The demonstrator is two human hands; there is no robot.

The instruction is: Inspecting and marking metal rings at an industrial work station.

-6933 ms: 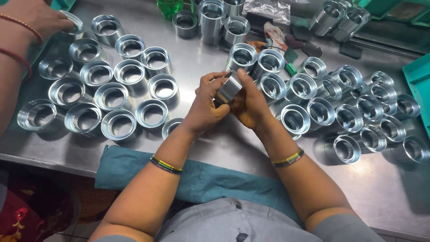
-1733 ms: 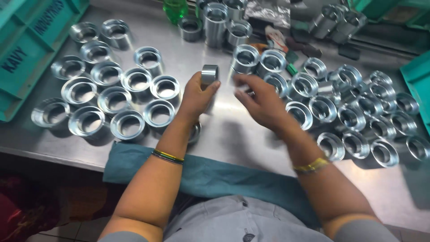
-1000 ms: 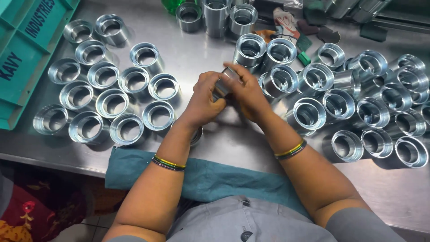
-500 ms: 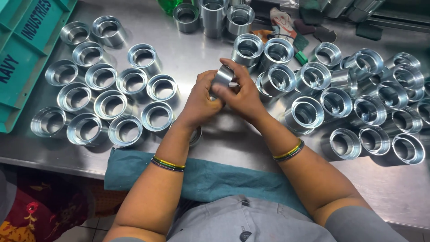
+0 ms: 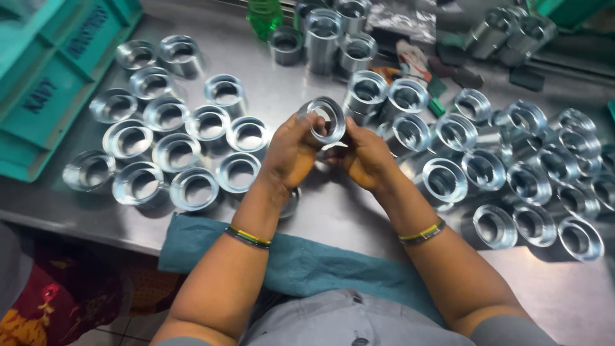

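- Metal ring sits raised above the counter, grasped between both hands with its open bore tilted toward the camera, likely so the inside can be looked over.
- Left hand clamps its near-left rim in a fingertip grip; right hand pinches the lower right edge.
- Upright rings stand in neat rows to the left, beside a teal crate; looser rings crowd the right.
- Half a second ago the piece sat lower, more hidden by fingers; now its bore faces up.
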